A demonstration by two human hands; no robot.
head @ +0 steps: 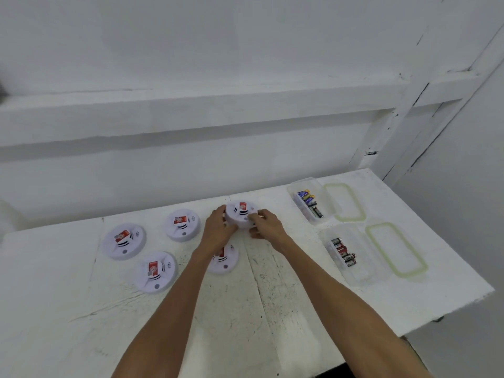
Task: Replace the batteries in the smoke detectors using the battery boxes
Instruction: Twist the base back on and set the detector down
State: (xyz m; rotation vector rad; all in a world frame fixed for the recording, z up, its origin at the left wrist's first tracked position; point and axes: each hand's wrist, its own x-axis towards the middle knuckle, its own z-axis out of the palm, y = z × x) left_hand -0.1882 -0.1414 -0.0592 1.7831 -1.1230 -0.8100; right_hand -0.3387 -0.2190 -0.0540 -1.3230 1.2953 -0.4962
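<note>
At the far middle of the table (272, 309), our left grip (218, 230) and right grip (268, 225) both curl around one white smoke detector (240, 215).

white smoke detectors (124, 242), red labels (123, 236)

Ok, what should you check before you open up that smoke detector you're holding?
1. Firm hold: ok. Left hand and right hand both grip the smoke detector by its edge.
2. Far battery box open, with batteries inside: ok.
3. Near battery box open, with more batteries inside: ok.
4. Lids out of the way: ok, each lies beside its box.
5. Which box holds the fresh ones: cannot tell.
6. Where the battery door is: cannot tell, the underside is hidden.
</note>
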